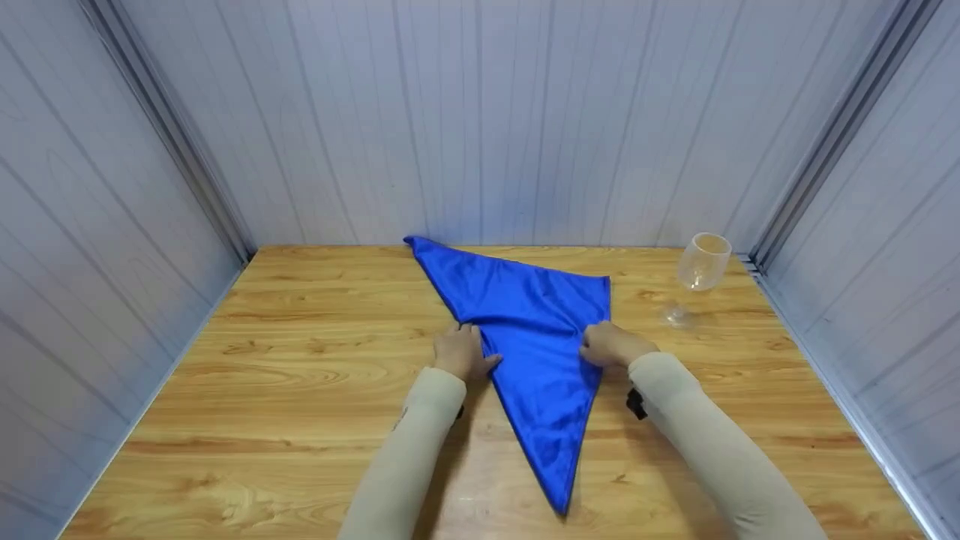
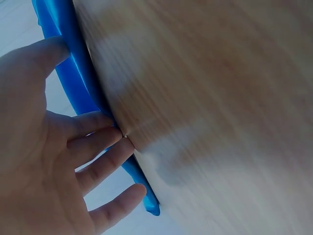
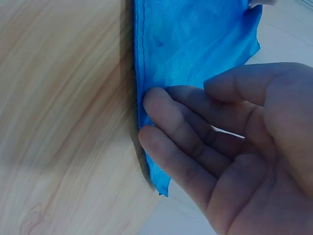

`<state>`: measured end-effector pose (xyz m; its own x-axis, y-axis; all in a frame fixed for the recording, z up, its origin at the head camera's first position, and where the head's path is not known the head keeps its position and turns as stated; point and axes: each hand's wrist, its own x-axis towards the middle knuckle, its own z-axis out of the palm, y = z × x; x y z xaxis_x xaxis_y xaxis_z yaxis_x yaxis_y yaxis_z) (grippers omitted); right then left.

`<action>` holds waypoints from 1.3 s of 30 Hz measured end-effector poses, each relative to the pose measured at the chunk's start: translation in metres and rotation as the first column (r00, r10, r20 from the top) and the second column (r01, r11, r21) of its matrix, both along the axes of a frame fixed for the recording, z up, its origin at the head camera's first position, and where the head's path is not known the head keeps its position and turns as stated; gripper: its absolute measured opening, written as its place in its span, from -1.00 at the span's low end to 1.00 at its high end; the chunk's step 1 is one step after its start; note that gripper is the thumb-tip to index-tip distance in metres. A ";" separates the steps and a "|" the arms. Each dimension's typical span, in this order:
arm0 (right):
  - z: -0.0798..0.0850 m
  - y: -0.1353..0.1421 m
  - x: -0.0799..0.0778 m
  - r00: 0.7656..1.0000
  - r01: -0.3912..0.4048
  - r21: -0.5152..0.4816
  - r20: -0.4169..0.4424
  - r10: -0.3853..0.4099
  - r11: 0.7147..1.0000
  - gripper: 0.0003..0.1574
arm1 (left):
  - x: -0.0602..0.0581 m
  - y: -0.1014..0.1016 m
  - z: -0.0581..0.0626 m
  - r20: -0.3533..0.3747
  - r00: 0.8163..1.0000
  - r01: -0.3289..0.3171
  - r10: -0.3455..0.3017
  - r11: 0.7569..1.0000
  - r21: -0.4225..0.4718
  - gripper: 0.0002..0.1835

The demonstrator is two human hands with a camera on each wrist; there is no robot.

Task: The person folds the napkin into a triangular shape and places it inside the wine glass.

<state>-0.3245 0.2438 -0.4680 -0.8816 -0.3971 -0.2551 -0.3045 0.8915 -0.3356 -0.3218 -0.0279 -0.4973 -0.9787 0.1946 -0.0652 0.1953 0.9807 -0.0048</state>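
Grip was loose on both sides: your left hand [image 1: 459,352], thumb and fingers spread, touched the left side of the blue cloth [image 1: 536,367]; your right hand [image 1: 616,344], fingers slightly bent, its right. Cloth spanned mid-tabletop [image 1: 300,420] to the far edge. Uneven pulling risked skewing that slick-looking fabric; an outward sweep risked toppling the glass [image 1: 703,264] near the far-right corner.

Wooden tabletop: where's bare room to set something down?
Widest: tabletop left of the left sleeve and blue cloth, reaching the left wall. Smaller: between right sleeve and right wall, nearer than the glass. Crowded: the middle, with cloth, left hand and right hand.
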 end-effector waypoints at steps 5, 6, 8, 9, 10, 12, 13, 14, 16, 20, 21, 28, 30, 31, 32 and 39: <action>-0.007 0.013 -0.009 0.997 0.058 -0.094 -0.036 -0.062 0.994 -0.56 | 0.003 0.000 -0.002 -0.017 1.000 0.008 -0.008 1.000 0.024 -0.17; -0.009 0.016 -0.011 0.994 0.084 -0.122 -0.061 -0.092 0.989 -0.61 | 0.003 0.000 -0.002 -0.018 1.000 0.009 -0.009 1.000 0.024 -0.17; -0.015 0.022 -0.014 0.982 0.129 -0.181 -0.115 -0.152 0.975 -0.74 | 0.003 0.000 -0.002 -0.016 1.000 0.011 -0.011 1.000 0.015 -0.16; -0.017 0.024 -0.016 0.973 0.153 -0.207 -0.138 -0.184 0.966 -0.81 | 0.004 0.000 -0.002 -0.018 1.000 0.012 -0.011 1.000 0.012 -0.16; -0.020 0.027 -0.017 0.966 0.165 -0.231 -0.159 -0.205 0.959 -0.85 | 0.003 0.001 -0.002 -0.017 1.000 0.013 -0.012 1.000 0.011 -0.16; -0.024 0.031 -0.020 0.956 0.179 -0.266 -0.180 -0.231 0.947 -0.68 | 0.003 0.001 0.000 -0.019 1.000 0.013 -0.013 1.000 0.015 -0.17; -0.026 0.033 -0.021 0.956 0.182 -0.276 -0.175 -0.235 0.944 -0.57 | 0.003 0.001 0.000 -0.017 1.000 0.012 -0.012 1.000 0.019 -0.17; -0.027 0.034 -0.022 0.958 0.183 -0.280 -0.165 -0.235 0.943 -0.48 | 0.002 0.001 0.001 -0.014 1.000 0.012 -0.012 1.000 0.022 -0.17; -0.029 0.037 -0.023 0.966 0.182 -0.268 -0.132 -0.223 0.946 -0.37 | 0.002 0.002 0.002 -0.009 1.000 0.014 -0.014 0.999 0.031 -0.17; -0.032 0.041 -0.022 0.976 0.183 -0.151 -0.088 -0.197 0.971 -0.31 | 0.002 0.002 0.003 0.002 1.000 0.024 -0.024 0.999 0.038 -0.15; -0.032 0.041 -0.021 0.978 0.183 -0.121 -0.081 -0.194 0.976 -0.31 | 0.002 0.002 0.003 0.003 1.000 0.025 -0.025 0.999 0.041 -0.15; -0.026 0.035 -0.020 0.976 0.205 0.026 -0.084 -0.203 0.978 -0.33 | -0.001 -0.001 0.003 0.032 0.999 0.014 -0.015 0.999 0.043 -0.15; -0.023 0.033 -0.019 0.973 0.219 0.057 -0.091 -0.213 0.974 -0.34 | -0.003 -0.002 0.004 0.046 0.999 0.017 -0.018 0.999 0.034 -0.14; -0.022 0.032 -0.019 0.971 0.225 0.071 -0.094 -0.218 0.972 -0.36 | -0.003 -0.002 0.004 0.051 0.998 0.018 -0.020 0.999 0.029 -0.13; -0.021 0.031 -0.019 0.971 0.224 0.088 -0.099 -0.215 0.971 -0.37 | -0.004 -0.003 0.004 0.054 0.998 0.021 -0.022 0.999 0.027 -0.13; -0.017 0.025 -0.018 0.969 0.243 0.152 -0.091 -0.232 0.958 -0.48 | -0.005 -0.011 0.003 0.077 0.997 0.022 -0.027 0.997 0.071 -0.12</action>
